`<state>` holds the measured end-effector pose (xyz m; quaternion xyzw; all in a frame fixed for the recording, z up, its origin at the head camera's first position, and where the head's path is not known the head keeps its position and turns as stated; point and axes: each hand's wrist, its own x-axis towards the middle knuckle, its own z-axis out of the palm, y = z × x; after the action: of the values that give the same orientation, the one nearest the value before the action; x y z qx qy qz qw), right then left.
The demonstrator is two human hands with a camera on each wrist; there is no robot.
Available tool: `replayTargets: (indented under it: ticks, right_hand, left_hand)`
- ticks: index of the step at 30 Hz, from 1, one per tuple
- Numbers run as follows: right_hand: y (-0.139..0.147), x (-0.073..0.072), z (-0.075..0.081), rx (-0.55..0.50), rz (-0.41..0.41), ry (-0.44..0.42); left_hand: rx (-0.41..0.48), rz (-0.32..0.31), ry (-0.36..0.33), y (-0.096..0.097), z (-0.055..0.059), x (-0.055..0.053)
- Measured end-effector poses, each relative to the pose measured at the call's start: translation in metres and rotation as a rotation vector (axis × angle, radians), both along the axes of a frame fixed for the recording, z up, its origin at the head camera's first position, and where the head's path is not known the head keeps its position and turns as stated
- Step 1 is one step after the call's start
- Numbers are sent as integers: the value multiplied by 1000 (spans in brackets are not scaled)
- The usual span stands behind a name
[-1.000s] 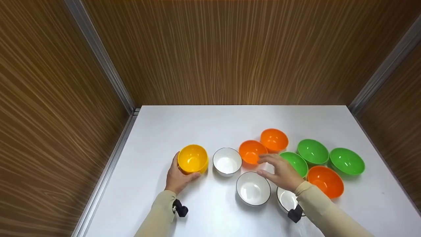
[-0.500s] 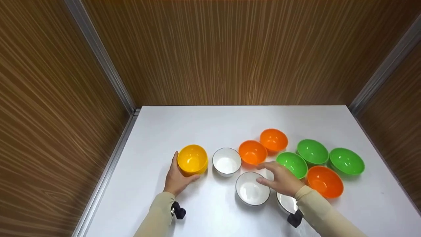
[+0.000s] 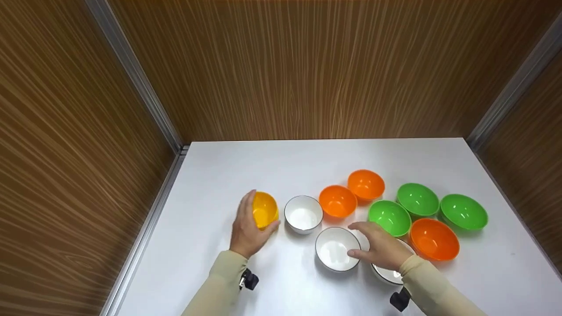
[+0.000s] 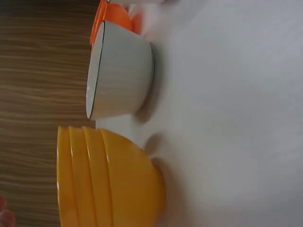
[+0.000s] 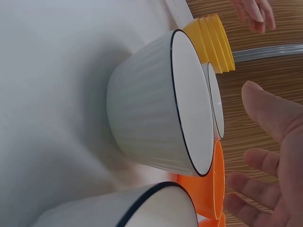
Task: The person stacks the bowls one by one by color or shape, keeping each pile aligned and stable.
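A nested stack of several yellow bowls (image 4: 123,184) stands upright on the white table. My left hand (image 3: 250,228) is over the left side of the stack's top bowl (image 3: 267,210) in the head view. The right wrist view shows that left hand (image 5: 255,13) raised clear of the stack, fingers loosely bent and holding nothing. Spread above a dark-rimmed white bowl (image 3: 333,249) is my right hand (image 3: 384,248), thumb and fingers apart, empty. Under its palm lies another white bowl (image 3: 388,276), partly hidden. A third white bowl (image 3: 303,213) sits between the yellow stack and an orange bowl (image 3: 337,202).
Behind, to the right, stands a second orange bowl (image 3: 365,184). Three green bowls (image 3: 418,199) and a larger orange bowl (image 3: 434,239) cluster at the right. Wood-patterned panels (image 3: 298,70) border the table (image 3: 246,162) at the back and both sides.
My left hand has let go of the yellow bowls and moved up and right over them. My right hand has lowered slightly toward the near white bowls.
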<state>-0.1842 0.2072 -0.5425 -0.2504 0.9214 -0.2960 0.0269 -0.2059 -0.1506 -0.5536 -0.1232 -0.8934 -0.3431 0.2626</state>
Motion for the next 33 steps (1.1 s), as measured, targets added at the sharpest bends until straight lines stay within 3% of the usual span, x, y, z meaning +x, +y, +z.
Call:
replayTargets:
  ticks: [7, 12, 19, 24, 30, 33]
  right_hand:
    - [-1, 8, -4, 22, -13, -20]
    - [-3, 12, -8, 49, -18, -19]
    - [-3, 15, -13, 114, -22, -23]
    - [-2, 16, -17, 154, 2, 1]
    - [-2, 16, -21, 146, 35, 38]
    - [-4, 17, -20, 147, 25, 30]
  left_hand:
    - [-229, -155, -224, 35, 13, -7]
    - [-196, -263, -300, 59, 11, 0]
    - [-84, -366, -506, 90, -19, 26]
    - [-24, -428, -497, 103, -41, 38]
    - [9, -404, -542, 110, -59, 44]
    - [45, -406, -532, 110, -68, 45]
